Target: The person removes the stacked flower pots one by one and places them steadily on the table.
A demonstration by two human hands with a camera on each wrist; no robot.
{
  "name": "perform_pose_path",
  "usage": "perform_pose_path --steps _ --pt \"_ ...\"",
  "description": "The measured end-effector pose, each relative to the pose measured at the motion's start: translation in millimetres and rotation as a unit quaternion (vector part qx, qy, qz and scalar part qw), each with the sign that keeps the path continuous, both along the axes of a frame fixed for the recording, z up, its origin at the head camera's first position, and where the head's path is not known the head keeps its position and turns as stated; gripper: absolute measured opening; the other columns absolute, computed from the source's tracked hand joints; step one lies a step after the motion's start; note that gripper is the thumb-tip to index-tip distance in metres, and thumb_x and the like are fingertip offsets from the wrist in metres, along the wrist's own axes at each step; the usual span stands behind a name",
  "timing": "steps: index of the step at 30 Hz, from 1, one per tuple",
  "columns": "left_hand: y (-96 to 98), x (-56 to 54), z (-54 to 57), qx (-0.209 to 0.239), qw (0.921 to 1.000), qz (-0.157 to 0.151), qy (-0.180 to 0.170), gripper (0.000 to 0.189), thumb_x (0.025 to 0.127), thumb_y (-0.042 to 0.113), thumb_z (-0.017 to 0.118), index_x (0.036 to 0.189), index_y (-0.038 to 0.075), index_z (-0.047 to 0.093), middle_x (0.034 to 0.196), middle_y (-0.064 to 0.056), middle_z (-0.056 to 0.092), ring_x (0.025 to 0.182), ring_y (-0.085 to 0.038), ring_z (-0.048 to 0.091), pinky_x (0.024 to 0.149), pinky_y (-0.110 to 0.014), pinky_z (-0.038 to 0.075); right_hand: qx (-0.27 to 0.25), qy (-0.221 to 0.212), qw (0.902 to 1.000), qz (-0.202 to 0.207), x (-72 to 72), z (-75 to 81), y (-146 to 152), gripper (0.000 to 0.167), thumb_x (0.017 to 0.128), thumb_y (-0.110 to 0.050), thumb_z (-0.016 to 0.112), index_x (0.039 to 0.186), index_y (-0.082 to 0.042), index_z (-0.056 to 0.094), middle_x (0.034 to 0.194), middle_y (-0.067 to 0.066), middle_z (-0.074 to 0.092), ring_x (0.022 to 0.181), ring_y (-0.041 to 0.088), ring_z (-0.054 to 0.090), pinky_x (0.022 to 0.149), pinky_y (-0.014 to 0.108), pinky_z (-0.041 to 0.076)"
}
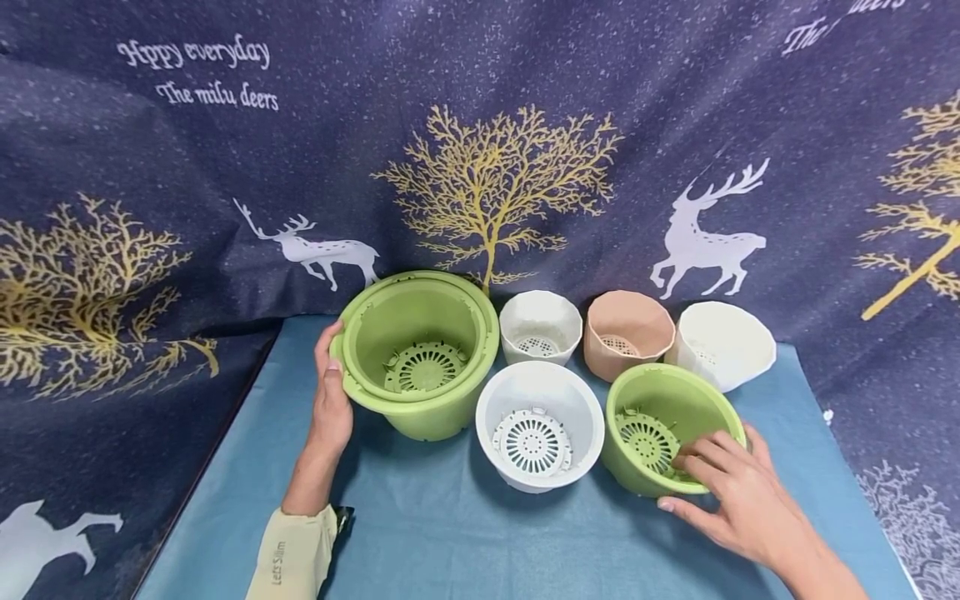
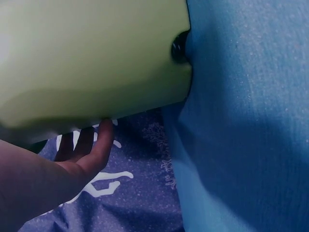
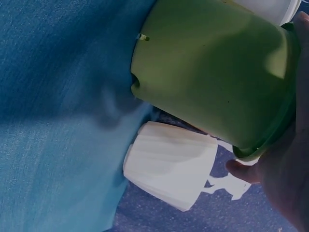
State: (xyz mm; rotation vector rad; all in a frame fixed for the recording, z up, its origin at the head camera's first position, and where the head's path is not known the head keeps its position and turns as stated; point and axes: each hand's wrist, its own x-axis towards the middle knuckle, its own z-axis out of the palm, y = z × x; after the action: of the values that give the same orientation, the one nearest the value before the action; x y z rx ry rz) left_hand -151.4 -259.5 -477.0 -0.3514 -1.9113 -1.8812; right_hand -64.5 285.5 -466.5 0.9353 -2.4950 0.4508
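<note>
At the left of the head view, a large green flowerpot (image 1: 448,419) has another green pot (image 1: 408,308) nested inside it. My left hand (image 1: 330,400) holds its left rim, thumb at the edge; in the left wrist view the fingers (image 2: 101,145) touch its outer wall. On the right, a smaller green flowerpot (image 1: 675,392) tilts towards me. My right hand (image 1: 742,492) straddles its near-right rim, fingers inside and thumb outside in front. A white flowerpot (image 1: 498,392) with a slotted bottom stands between the green ones, apart from both hands.
Behind stand a small white faceted pot (image 1: 517,329), a terracotta-coloured pot (image 1: 637,317) and another white pot (image 1: 738,346). All rest on a blue-green tablecloth (image 1: 480,533). A dark blue curtain (image 1: 315,150) with deer and trees hangs behind the table.
</note>
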Motion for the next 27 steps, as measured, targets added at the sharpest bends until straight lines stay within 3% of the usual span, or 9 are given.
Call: perform_pose_path --steps 4,9,16,27 --pt "0.9 -0.9 1.0 -0.006 1.0 0.005 -0.005 0.053 0.113 0.02 0.024 0.165 0.006 0.024 0.168 -0.018 0.029 0.141 -0.017 0.042 0.115 -0.021 0.033 0.009 -0.002 0.9999 -0.007 1.4 3.4 -0.9 0.06 0.091 -0.073 0.066 0.115 -0.019 0.077 0.117 0.0 0.071 0.112 0.024 0.059 0.121 0.061 0.017" --pt "1.4 -1.6 0.6 -0.001 1.0 -0.002 0.0 0.054 0.113 0.02 0.024 0.165 0.005 0.023 0.168 -0.02 0.028 0.142 -0.018 0.042 0.114 -0.021 0.034 0.009 0.02 0.9997 -0.007 1.8 8.4 -3.3 0.074 0.093 -0.075 0.061 0.131 -0.014 0.074 0.127 0.008 0.07 0.118 0.031 0.058 0.125 0.061 0.012" --pt "0.5 -2.4 -0.5 0.015 0.9999 -0.005 0.004 0.055 0.115 0.03 0.027 0.165 0.007 0.024 0.168 -0.017 0.027 0.143 -0.019 0.04 0.115 -0.023 0.034 0.043 0.0 0.9986 -0.03 4.4 23.5 -4.9 0.083 0.093 -0.08 0.055 0.141 -0.014 0.069 0.135 0.009 0.067 0.126 0.035 0.054 0.124 0.066 0.009" --pt "1.8 -1.0 1.7 0.0 1.0 0.002 -0.002 0.054 0.114 0.023 0.024 0.165 0.005 0.024 0.168 -0.019 0.027 0.143 -0.018 0.04 0.115 -0.021 0.033 0.051 0.021 0.9984 -0.01 2.7 44.5 -12.2 0.083 0.095 -0.079 0.053 0.147 -0.016 0.065 0.138 0.01 0.065 0.126 0.037 0.054 0.126 0.059 0.011"
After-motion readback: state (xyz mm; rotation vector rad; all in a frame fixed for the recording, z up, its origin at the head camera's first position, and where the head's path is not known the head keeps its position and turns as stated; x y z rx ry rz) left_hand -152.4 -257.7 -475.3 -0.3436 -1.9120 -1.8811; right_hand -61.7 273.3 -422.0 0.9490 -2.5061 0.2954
